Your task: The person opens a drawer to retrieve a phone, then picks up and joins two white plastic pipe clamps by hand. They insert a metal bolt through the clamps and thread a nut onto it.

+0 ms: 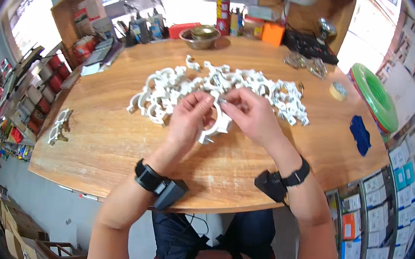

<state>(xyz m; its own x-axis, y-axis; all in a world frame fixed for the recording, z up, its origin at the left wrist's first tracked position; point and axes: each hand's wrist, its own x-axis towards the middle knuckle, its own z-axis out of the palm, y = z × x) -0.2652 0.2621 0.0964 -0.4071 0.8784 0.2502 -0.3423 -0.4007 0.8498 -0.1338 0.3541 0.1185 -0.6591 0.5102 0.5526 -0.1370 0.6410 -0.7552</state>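
Note:
A white plastic pipe clamp (224, 123), ring-shaped, is held over the table between both my hands. My left hand (186, 119) closes around its left side, thumb and fingers near the upper end. The thumb and forefinger of my right hand (252, 115) pinch a small grey metal piece, apparently a screw, at that same end; the fingers partly hide it. Another metal screw (209, 141) sticks out at the clamp's lower end. Just beyond my hands lies a wide heap of similar white clamps (166, 82).
Several clamps with metal screws (59, 126) lie at the table's left. At the back stand a metal bowl (199, 38), a red spray can (222, 10) and an orange box (273, 34). Rightward are bags of small parts (306, 64), tape (338, 91), a blue glove (360, 135) and green hose (375, 94).

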